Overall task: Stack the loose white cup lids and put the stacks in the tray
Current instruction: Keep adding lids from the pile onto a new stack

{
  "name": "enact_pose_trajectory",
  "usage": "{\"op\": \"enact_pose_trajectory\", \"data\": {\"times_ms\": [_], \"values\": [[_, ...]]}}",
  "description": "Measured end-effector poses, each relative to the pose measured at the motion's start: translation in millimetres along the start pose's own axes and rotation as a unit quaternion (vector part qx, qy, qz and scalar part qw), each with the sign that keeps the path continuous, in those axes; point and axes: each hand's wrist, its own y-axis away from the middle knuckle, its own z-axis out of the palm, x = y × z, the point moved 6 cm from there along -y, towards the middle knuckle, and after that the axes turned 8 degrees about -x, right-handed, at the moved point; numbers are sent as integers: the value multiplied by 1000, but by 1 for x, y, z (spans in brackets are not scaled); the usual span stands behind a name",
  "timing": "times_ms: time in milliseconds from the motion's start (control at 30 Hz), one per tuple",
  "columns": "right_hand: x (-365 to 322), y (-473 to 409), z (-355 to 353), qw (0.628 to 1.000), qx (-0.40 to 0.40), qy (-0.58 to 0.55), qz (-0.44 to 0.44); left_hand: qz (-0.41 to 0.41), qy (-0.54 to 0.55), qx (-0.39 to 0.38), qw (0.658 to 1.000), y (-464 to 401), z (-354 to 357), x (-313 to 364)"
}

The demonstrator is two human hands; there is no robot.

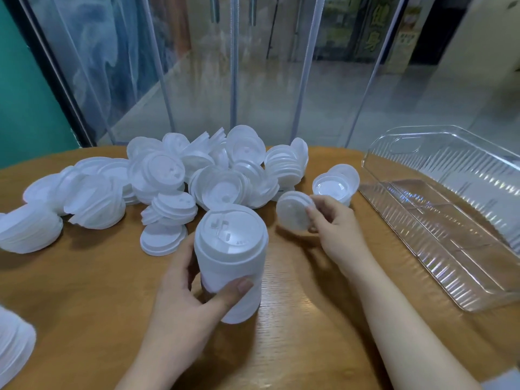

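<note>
A tall stack of white lids (232,251) stands upright on the wooden table (84,299), and my left hand (194,294) grips its lower part, thumb across the front. To its right my right hand (334,220) pinches a single white lid (294,215), tilted on edge just above the table. A big heap of loose white lids (197,170) lies across the far side of the table. The clear plastic tray (439,229) sits at the right with nothing in it.
A short upturned stack of lids (333,188) sits just behind my right hand. More lid stacks lie at the far left (31,229) and at the bottom left edge (14,336). Clear plastic curtain strips (236,66) hang beyond the table's far edge.
</note>
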Motion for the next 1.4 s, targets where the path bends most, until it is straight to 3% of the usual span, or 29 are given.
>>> {"op": "enact_pose_trajectory", "data": {"times_ms": [100,400,833,1033,1100,1200,1400], "values": [[12,6,-1,997,-13,-42,68,-6,-7,-1,1000,0,0,0],[24,10,-17,984,27,61,168,-10,-20,-6,1000,0,-2,-2],[11,15,-5,957,-16,258,134,-5,-24,-11,1000,1,-3,-2],[-21,19,-7,993,36,98,50,-2,-16,-18,1000,1,-3,0],[-48,25,6,999,-18,-39,-8,4,-16,-20,1000,2,-2,3],[-91,39,29,969,-111,-194,-105,11,-16,-25,999,2,-1,4],[-113,60,45,950,-168,-209,-162,14,-21,-37,999,3,5,3]]}}
